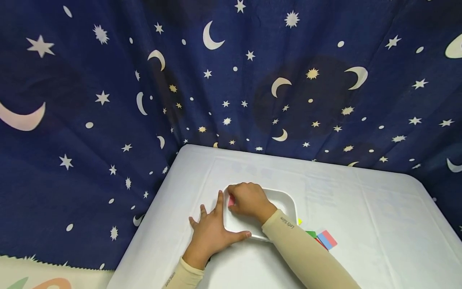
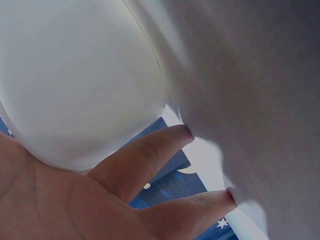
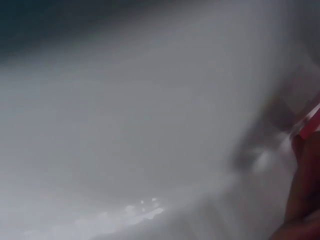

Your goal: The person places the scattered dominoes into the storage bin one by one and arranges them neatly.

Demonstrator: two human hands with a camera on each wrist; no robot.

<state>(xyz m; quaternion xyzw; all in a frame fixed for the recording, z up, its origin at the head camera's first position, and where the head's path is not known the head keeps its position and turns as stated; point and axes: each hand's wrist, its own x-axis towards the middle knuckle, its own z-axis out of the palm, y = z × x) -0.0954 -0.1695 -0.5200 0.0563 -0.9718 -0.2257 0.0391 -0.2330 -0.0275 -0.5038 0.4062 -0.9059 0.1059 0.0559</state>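
Note:
A white tray (image 1: pixel 240 222) with rounded corners lies on the table. My left hand (image 1: pixel 213 230) rests against its left end with straight, spread fingers, the thumb along the near rim. In the left wrist view the tray's pale wall (image 2: pixel 80 75) touches that palm. Inside the tray, at its left end, my right hand (image 1: pixel 250 200) pinches a pink card (image 1: pixel 231 201) between thumb and curled fingers. Part of the card is hidden by the hand. At the right edge of the right wrist view, the card (image 3: pixel 311 125) shows as a red sliver beside blurred fingers.
Right of the tray, partly behind the right sleeve, lie a pink-and-blue card (image 1: pixel 327 239), a green card (image 1: pixel 311 233) and a bit of red. A small yellow piece (image 1: pixel 299 221) shows by the tray's right rim. A dark blue curtain (image 1: pixel 252 80) stands behind the white table (image 1: pixel 361 208).

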